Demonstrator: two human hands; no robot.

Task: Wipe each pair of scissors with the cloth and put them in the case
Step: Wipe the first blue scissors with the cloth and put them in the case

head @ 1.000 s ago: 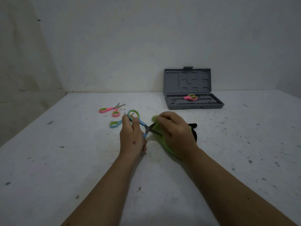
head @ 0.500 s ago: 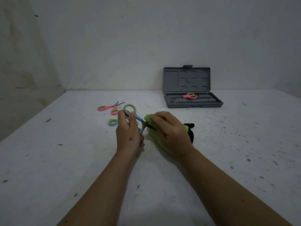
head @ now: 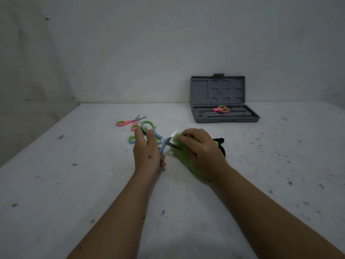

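I see the open gray case (head: pixel 225 116) holding one pink scissors (head: pixel 221 109) — my left grip (head: pixel 147 156) holds blue scissors (head: pixel 158 139), blades now spread wider; right grip (head: pixel 201 146) clutches the green cloth (head: pixel 179 156).

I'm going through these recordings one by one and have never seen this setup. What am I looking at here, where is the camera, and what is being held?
There is no machine: a person works with two bare hands, filmed by a wide-angle camera worn on the head, looking forward and down. The left hand grips blue scissors, blades open. The right hand holds a green cloth against the blades. On the white table lie pink scissors, and another blue-handled pair is partly hidden behind the left hand. At the back an open grey case already holds one pink pair. Something black peeks from behind the right hand; I cannot tell what.
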